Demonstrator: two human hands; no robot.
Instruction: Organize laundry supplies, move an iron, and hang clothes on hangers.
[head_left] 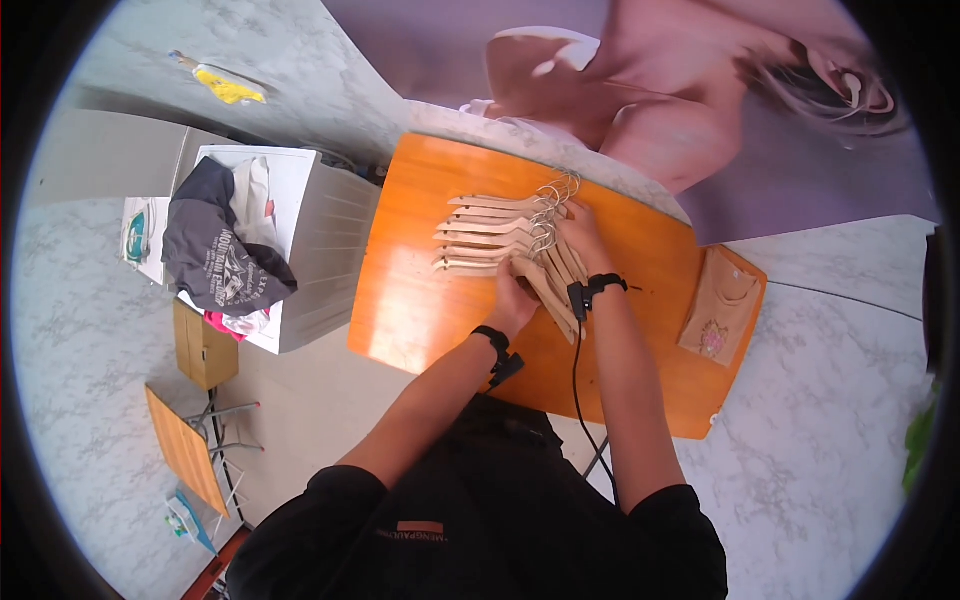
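A row of pale wooden hangers (pixel 480 238) with metal hooks lies on the orange wooden table (pixel 400 310), their hooks bunched toward the upper right. My left hand (pixel 515 298) is closed on the hangers at their lower edge. My right hand (pixel 585 235) grips them from the right side, just below the hooks, its fingers partly hidden behind the wood. Both wrists wear black straps with small devices, and a black cable runs down from the right one. To the right, a folded beige garment (pixel 718 305) with a pink design lies near the table's edge.
Left of the table, dark and light clothes (pixel 225 245) lie on a white appliance (pixel 300 310). A small wooden folding table (pixel 185 440), a brown cabinet (pixel 205 345) and an ironing item (pixel 140 235) stand farther left. A large poster (pixel 640 80) covers the wall beyond the table.
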